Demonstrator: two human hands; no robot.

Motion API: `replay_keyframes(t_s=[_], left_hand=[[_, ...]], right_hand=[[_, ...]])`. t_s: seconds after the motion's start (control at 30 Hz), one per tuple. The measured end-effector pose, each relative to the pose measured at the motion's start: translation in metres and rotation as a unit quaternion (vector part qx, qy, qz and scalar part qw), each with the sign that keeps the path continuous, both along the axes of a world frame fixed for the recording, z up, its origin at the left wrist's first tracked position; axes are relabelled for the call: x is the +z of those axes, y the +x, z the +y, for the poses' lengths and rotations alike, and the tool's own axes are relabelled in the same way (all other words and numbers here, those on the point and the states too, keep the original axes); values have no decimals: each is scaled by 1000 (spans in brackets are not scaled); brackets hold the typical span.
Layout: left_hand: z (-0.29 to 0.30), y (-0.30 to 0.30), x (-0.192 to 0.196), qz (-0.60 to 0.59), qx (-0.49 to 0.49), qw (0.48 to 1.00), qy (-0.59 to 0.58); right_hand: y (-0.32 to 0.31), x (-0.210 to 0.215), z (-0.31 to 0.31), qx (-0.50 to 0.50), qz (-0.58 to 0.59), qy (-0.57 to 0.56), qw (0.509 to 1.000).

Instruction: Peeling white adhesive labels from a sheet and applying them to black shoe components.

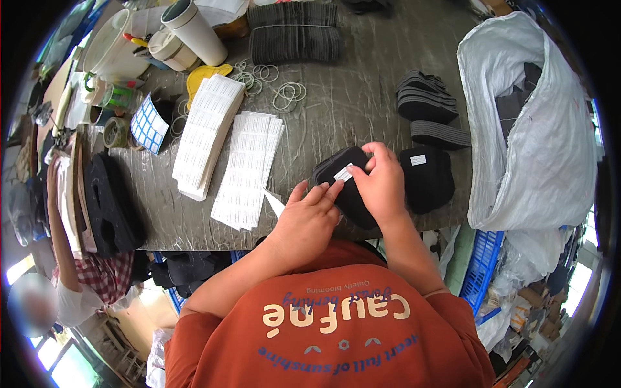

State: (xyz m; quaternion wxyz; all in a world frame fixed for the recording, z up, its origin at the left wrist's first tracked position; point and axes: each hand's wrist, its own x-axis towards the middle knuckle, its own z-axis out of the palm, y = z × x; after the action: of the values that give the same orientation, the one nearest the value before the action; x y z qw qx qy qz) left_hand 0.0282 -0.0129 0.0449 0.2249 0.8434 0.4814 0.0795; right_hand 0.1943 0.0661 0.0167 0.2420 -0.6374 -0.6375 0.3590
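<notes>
A black foam pad (357,198) with rounded ends lies at the table's near edge in front of me, looking like the top of a small stack. On its upper face is a small white label (343,172). My right hand (381,184) is closed at the pad's far right edge, its thumb pressing the label's end. My left hand (309,216) has its fingertips together at the label's near side. From under that hand pokes a white label strip (275,203); its grip is partly hidden. Just right of my right hand sit more black pads (427,181), the top one labelled.
White label sheets (249,171) and a thicker label stack (210,136) lie left. Rubber bands (289,96), a tumbler (194,31) and a banded black stack (294,35) stand farther back. Loose pads (427,97) and a white sack (482,129) are right. Another person's arm (59,226) shows far left.
</notes>
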Motion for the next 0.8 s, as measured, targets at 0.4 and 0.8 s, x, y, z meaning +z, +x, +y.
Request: replay_keyframes(t_s=[0.4,0.8], left_hand=[[-12,-15,-1,-82,-3,994,-70],[6,-12,3,-345,213,907,-113]], right_hand=[[53,-10,24,-35,68,65,995],[16,32,-32,171,257,-132,942]])
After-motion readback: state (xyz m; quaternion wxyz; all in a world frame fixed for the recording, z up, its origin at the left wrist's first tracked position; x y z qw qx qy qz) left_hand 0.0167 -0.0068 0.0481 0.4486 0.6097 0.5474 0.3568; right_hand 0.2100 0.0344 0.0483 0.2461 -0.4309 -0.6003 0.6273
